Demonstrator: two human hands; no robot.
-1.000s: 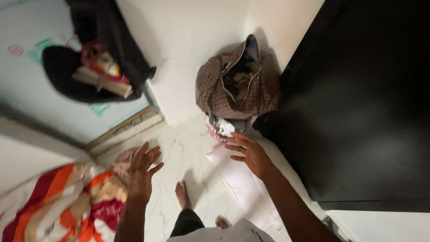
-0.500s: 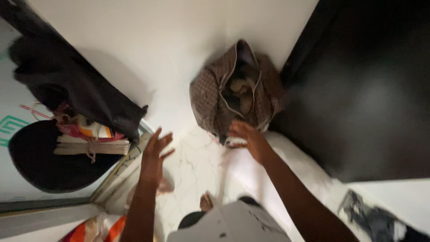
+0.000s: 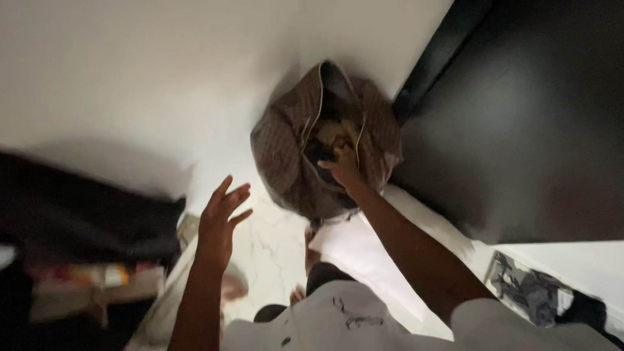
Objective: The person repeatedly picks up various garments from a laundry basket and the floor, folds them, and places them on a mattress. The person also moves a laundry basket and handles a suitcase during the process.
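A person's right hand (image 3: 342, 166) reaches into the open mouth of a brown checked bag (image 3: 286, 153) slumped in the corner beside a dark cabinet (image 3: 520, 130); whether its fingers grip anything inside cannot be told. The left hand (image 3: 221, 218) hangs spread and empty, well placed, arguably, to steady the bag's rim.

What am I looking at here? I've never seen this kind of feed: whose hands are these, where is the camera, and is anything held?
The camera sits on a person's head and looks down at their own bare hands. The right hand reaches into the open mouth of a brown checked bag that stands in the corner against a white wall, beside a dark cabinet. Whether it grips anything inside is hidden. The left hand is open in the air, holding nothing. Below lies a pale marble floor; the picture is blurred.
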